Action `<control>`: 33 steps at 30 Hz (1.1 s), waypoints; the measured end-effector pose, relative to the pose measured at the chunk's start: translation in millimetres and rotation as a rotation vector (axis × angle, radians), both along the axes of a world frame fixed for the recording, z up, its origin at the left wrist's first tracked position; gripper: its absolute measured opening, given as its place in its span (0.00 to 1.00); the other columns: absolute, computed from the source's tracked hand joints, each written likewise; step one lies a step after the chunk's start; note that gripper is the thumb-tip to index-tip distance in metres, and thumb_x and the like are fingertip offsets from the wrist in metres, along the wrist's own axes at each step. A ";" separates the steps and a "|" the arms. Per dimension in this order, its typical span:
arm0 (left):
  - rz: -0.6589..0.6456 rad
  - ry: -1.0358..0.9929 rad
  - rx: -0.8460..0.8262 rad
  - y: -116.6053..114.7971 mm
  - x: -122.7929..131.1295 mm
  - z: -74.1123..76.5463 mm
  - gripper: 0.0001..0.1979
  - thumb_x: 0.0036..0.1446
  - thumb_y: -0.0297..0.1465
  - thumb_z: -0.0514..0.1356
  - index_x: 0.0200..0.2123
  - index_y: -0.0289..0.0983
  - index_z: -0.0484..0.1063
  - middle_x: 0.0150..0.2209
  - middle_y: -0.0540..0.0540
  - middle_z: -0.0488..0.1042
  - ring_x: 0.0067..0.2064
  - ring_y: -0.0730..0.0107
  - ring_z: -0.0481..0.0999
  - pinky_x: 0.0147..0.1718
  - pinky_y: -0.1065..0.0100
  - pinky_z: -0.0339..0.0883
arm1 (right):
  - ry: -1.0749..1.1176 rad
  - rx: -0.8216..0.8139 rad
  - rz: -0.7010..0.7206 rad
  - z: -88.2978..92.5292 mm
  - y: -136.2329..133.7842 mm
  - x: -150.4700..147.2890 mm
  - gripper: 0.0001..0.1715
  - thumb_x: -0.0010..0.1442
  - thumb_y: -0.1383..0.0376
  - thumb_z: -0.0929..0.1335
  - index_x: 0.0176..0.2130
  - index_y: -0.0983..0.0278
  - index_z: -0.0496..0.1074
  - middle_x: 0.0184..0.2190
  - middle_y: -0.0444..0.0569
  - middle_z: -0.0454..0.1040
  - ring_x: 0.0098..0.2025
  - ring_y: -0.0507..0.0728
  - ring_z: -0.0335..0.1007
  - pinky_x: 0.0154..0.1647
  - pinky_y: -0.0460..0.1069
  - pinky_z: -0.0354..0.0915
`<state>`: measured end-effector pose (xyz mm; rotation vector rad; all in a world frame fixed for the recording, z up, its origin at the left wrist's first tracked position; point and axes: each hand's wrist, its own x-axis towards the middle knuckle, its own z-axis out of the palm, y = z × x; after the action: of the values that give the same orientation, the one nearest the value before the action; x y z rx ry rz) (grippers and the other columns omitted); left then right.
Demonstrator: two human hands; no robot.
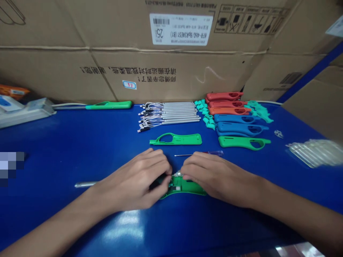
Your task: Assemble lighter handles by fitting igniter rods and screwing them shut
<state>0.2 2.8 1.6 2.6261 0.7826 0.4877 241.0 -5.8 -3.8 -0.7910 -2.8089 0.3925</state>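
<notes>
At the far left of the blue laminate counter (53, 150), a white plastic power strip (26, 112) sits before a brown cardboard carton (134, 71) that stands along the back, and a slim green plastic handle (108, 105) lies near the back edge with a white cord running left from it. Nearer the person, a silver metal rod (85, 184) pokes out from under the left hand (131, 180), whose grip is closed, its fingers curled over the left end of a curved green plastic housing (184, 187). That housing lies low on the counter between the hands, with a small metal tip (177, 174) showing at its upper edge. The right hand (211, 176) comes in close beside the left, fingers bent down over the housing, though they hide the contact, so I can't tell whether that grip is actually pinching anything. Keeping both hands this close and the housing down on the counter looks like a steady way to work on it. Behind them lie a row of steel rods with fine wires (168, 114), an open green plastic shell (175, 140), and a thin screwdriver (198, 154). Further right are red plastic shells (223, 96), blue plastic shells (241, 127), and a clear plastic bag (313, 152).
</notes>
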 end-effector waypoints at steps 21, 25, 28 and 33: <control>0.009 -0.022 0.003 1.3 -1.8 -1.3 0.06 0.62 0.24 0.54 0.35 0.34 0.71 0.32 0.47 0.71 0.34 0.67 0.68 0.37 0.63 0.61 | 0.170 0.053 -0.045 3.7 -3.5 2.0 0.09 0.68 0.71 0.63 0.44 0.65 0.73 0.43 0.51 0.73 0.42 0.54 0.70 0.44 0.49 0.68; -0.006 -0.036 0.001 0.7 -1.6 -0.3 0.06 0.62 0.23 0.54 0.34 0.34 0.70 0.31 0.47 0.71 0.34 0.68 0.68 0.38 0.63 0.61 | 0.182 0.052 -0.014 4.6 -2.5 -0.7 0.11 0.70 0.68 0.63 0.44 0.68 0.73 0.39 0.51 0.74 0.42 0.55 0.68 0.49 0.51 0.66; -0.011 -0.043 0.006 0.9 -1.4 -0.7 0.05 0.61 0.23 0.55 0.34 0.34 0.70 0.31 0.47 0.71 0.33 0.69 0.68 0.38 0.63 0.61 | 0.151 0.044 -0.006 5.9 -1.1 -1.2 0.12 0.70 0.68 0.62 0.44 0.68 0.74 0.37 0.51 0.74 0.40 0.56 0.67 0.48 0.52 0.65; -0.013 -0.041 0.008 1.5 -1.3 -1.6 0.06 0.61 0.23 0.55 0.34 0.33 0.71 0.32 0.47 0.71 0.34 0.68 0.69 0.38 0.63 0.62 | 0.079 0.097 0.016 7.7 0.5 0.4 0.14 0.67 0.72 0.61 0.45 0.67 0.75 0.39 0.53 0.73 0.38 0.57 0.67 0.44 0.52 0.65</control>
<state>-1.1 4.4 0.1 2.6184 0.7524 0.5403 241.4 -5.3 3.9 -0.7167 -2.7389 0.2807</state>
